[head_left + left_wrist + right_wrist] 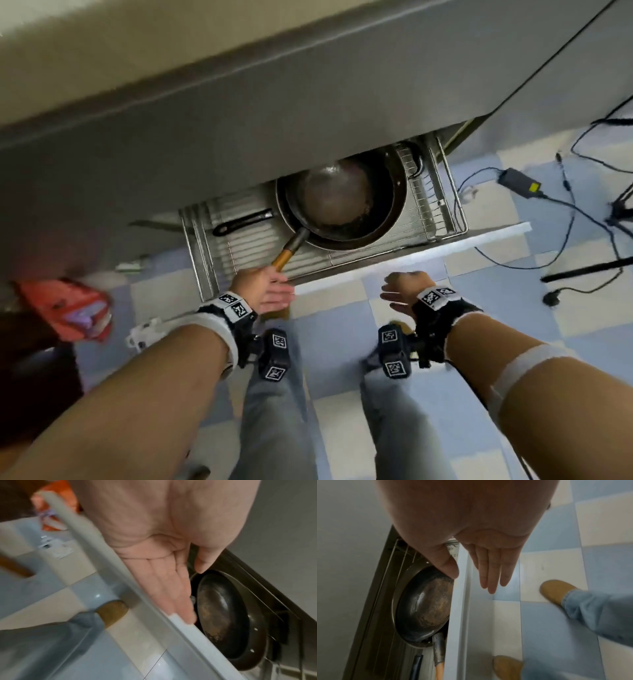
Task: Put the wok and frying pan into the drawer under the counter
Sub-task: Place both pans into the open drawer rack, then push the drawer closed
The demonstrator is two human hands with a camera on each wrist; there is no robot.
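Both pans sit nested in the drawer (445, 185), my landmark. At its left end lies a black handle (239, 222), which I take for the frying pan's. Over its front-left edge my left hand (267, 291) spreads flat, gripping nothing. At centre the wok (339, 198) rests inside the frying pan (399, 205), wooden handle (282, 258) poking toward that hand. Steel like this should be heavy, stiff, greasy; I'd grip handles. At its front right, my right hand (402, 291) hangs relaxed, fingers straight.
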